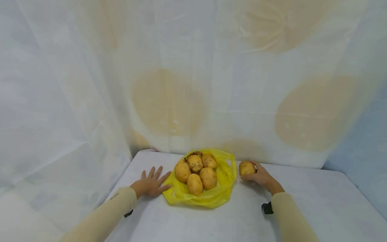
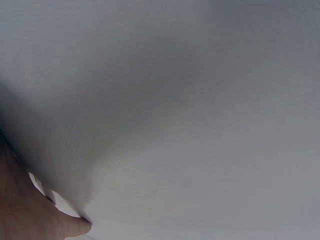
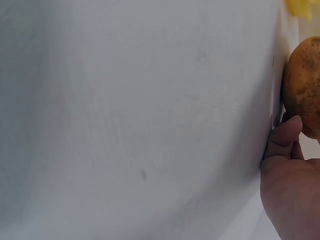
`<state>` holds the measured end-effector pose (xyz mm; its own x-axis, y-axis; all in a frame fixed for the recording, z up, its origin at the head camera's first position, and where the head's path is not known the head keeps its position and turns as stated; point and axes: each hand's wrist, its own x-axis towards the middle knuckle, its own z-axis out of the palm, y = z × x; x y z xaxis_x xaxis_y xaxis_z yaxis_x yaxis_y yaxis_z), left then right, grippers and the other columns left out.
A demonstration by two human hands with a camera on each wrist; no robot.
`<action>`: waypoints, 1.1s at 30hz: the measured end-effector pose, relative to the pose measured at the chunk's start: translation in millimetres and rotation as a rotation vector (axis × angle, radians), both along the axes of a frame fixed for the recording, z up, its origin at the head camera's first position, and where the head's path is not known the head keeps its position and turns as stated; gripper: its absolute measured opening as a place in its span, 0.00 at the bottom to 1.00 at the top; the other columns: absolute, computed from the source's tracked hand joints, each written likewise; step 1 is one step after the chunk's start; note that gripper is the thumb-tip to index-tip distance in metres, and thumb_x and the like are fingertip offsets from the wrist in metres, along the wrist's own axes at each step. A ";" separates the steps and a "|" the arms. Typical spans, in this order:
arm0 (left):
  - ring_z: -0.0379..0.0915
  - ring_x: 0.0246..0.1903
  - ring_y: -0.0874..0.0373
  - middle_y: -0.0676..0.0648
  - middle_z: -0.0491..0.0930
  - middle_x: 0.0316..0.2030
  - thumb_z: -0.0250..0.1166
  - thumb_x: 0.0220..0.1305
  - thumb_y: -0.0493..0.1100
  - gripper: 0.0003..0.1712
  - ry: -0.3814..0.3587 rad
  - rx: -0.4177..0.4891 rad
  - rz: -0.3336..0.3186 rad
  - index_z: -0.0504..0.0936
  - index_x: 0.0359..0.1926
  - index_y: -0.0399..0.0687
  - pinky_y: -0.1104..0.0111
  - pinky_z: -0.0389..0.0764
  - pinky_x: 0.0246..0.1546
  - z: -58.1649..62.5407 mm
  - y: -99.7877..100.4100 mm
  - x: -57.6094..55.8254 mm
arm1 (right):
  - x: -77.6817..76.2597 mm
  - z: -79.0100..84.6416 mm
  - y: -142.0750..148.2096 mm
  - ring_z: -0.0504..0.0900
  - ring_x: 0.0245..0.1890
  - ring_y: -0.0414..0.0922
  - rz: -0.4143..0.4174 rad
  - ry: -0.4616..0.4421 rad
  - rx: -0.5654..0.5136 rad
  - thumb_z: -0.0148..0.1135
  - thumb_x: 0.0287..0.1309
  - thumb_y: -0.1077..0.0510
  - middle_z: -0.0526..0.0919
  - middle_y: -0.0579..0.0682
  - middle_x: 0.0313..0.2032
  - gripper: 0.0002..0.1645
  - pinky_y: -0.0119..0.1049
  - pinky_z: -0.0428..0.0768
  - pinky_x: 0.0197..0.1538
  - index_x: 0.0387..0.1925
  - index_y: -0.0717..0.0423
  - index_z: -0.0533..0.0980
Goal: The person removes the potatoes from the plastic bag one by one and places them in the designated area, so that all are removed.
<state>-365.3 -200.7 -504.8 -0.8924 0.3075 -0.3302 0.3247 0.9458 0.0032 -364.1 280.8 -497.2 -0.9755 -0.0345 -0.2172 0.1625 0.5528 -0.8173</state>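
A yellow plastic bag [image 1: 222,195] lies spread on the white-covered table, with several potatoes [image 1: 195,185] grouped on it. Just right of the bag, my right hand [image 1: 261,176] grips a single potato [image 1: 247,168], thumb on the near side and fingers round the far side. In the right wrist view that potato [image 3: 305,85] shows dark soil marks, with the thumb [image 3: 287,132] against it. My left hand [image 1: 151,185] rests with fingers spread at the bag's left edge. Only part of the left hand [image 2: 35,210] shows in the left wrist view.
The table [image 1: 242,218] has a white cover. Behind it hangs a pale curtain [image 1: 239,90] with large tan dots, close to the far table edge. More white sheeting [image 1: 54,101] closes off the left side, and bluish sheeting [image 1: 362,144] the right.
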 end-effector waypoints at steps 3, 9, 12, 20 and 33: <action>0.36 0.76 0.32 0.40 0.38 0.79 0.34 0.66 0.79 0.46 0.008 -0.005 0.004 0.44 0.78 0.69 0.29 0.39 0.67 -1.2 0.7 0.3 | -0.3 -1.5 0.4 0.71 0.56 0.59 0.009 0.002 -0.003 0.76 0.49 0.44 0.64 0.68 0.65 0.63 0.50 0.75 0.55 0.75 0.55 0.46; 0.33 0.76 0.32 0.40 0.36 0.79 0.32 0.65 0.80 0.47 -0.010 -0.004 0.003 0.43 0.78 0.69 0.29 0.36 0.67 -0.8 -1.3 -0.6 | -1.0 -1.5 -3.5 0.72 0.54 0.57 0.000 0.017 -0.015 0.77 0.47 0.44 0.66 0.66 0.64 0.63 0.47 0.75 0.55 0.75 0.53 0.48; 0.32 0.76 0.32 0.40 0.35 0.79 0.32 0.65 0.81 0.47 -0.018 -0.002 0.007 0.42 0.79 0.68 0.29 0.34 0.67 -0.3 -3.3 -1.4 | -2.5 -3.2 -5.0 0.73 0.53 0.56 0.008 0.030 -0.021 0.77 0.48 0.45 0.67 0.66 0.64 0.63 0.45 0.75 0.53 0.75 0.54 0.48; 0.35 0.76 0.32 0.40 0.37 0.79 0.34 0.66 0.79 0.45 -0.001 0.019 -0.008 0.43 0.78 0.69 0.29 0.37 0.67 -0.3 -2.7 -0.9 | 1.0 -1.3 -3.9 0.74 0.53 0.56 -0.010 0.020 0.004 0.77 0.48 0.44 0.67 0.66 0.63 0.61 0.46 0.76 0.52 0.75 0.51 0.50; 0.32 0.76 0.32 0.40 0.36 0.79 0.33 0.61 0.83 0.49 -0.009 0.033 0.014 0.44 0.78 0.70 0.28 0.32 0.66 -12.1 -5.2 -8.0 | 1.3 -3.6 -3.5 0.73 0.55 0.56 0.008 0.003 -0.028 0.77 0.48 0.45 0.65 0.66 0.65 0.65 0.48 0.75 0.55 0.76 0.50 0.45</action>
<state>-373.3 -205.9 -516.9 -0.8938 0.3062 -0.3278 0.3115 0.9495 0.0374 -362.8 277.3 -500.9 -0.9758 -0.0483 -0.2133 0.1559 0.5305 -0.8332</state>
